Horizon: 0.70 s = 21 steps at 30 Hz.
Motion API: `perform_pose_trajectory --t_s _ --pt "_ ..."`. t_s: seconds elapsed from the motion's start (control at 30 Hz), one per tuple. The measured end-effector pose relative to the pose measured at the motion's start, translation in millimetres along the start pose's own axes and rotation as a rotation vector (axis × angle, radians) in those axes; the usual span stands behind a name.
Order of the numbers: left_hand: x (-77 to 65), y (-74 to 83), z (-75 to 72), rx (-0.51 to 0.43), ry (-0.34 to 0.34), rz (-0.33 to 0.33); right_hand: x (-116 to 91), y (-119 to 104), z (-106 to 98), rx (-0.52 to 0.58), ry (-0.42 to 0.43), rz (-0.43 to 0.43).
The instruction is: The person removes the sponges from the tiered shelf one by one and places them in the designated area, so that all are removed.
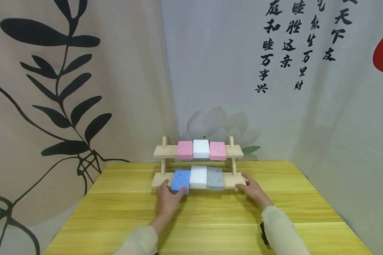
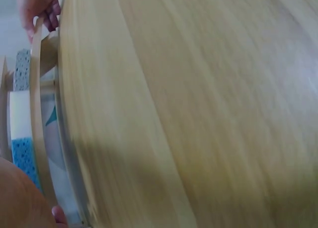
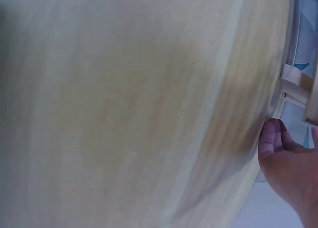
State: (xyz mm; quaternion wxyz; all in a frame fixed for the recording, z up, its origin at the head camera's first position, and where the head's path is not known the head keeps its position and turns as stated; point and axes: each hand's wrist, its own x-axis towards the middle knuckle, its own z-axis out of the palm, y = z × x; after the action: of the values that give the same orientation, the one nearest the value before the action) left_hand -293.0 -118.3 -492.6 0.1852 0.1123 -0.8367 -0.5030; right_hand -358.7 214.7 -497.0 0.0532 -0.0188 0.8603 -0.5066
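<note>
A two-tier wooden rack stands at the far side of the table. On its lower board, a blue speckled sponge, a white sponge and a grey speckled sponge lie side by side. My left hand holds the blue sponge, thumb on its front and a finger by its left side. The blue one juts slightly further forward than its neighbours. At the board's right end, my right hand grips the rack. The right wrist view shows that hand beside the board's end, partly cut off.
Two pink sponges flank another white sponge on the upper board. The yellow wood-grain table extends in front of the rack. Directly behind it hangs a printed cloth backdrop with leaves and writing.
</note>
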Motion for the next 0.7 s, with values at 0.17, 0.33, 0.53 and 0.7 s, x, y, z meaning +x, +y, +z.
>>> perform_pose_trajectory --t_s 0.17,0.33,0.53,0.7 --pt "-2.3 -0.5 6.3 0.016 0.031 -0.024 0 1 0 0.014 0.001 0.009" --pt "-4.8 -0.3 9.9 0.003 0.047 -0.042 -1 1 0 0.019 0.0 0.008" --pt "-6.1 -0.9 15.1 -0.001 0.053 -0.05 -2 1 0 0.009 -0.006 0.004" --pt "-7.2 -0.3 18.1 -0.009 0.07 -0.049 -1 2 1 0.002 -0.004 0.002"
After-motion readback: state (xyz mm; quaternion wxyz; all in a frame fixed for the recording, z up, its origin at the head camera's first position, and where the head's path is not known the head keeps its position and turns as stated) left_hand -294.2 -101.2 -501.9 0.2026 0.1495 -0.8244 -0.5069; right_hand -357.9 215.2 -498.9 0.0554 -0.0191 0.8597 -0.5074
